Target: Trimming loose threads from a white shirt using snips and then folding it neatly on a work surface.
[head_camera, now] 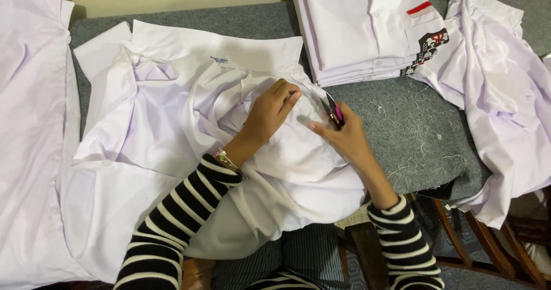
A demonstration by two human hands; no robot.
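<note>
Left hand (270, 115) presses the white shirt (189, 129) flat, mid-counter (413, 129). Right hand (344, 138), grip closed round small pink snips (334, 112), blades pointing far, just right of left fingertips.

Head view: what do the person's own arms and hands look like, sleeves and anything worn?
Both arms wear long black-and-white horizontally striped sleeves reaching the wrists. The left hand is bare, with a thin beaded bracelet at its wrist. The right hand is bare too; no ring, watch or glove shows on either.
</note>
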